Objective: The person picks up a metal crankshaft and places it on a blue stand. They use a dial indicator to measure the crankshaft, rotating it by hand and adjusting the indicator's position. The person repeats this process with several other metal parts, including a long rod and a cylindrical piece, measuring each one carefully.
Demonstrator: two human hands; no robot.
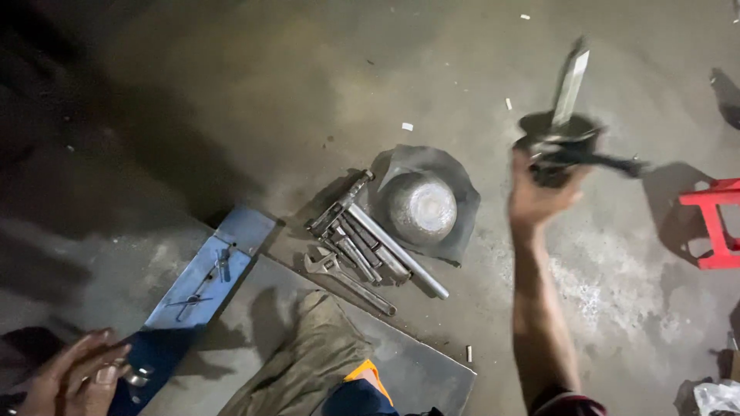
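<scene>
right hand (539, 196) is raised, gripping a dark metal part (561, 142) with a blade-like bar sticking up; left hand (73, 377) loosely curled by the blue plate (202, 277); wrenches (362, 246) on the floor between them

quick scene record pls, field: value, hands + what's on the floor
left hand: left hand low at the frame's bottom left, fingers on the near end of the blue metal strip
right hand: right hand raised, gripping a dark metal part with a bright blade-like piece sticking up; blurred
tools: adjustable wrench, steel bars and sockets bunched on the concrete floor
bowl: dented metal bowl upside down on a dark sheet
right edge: red stool
</scene>
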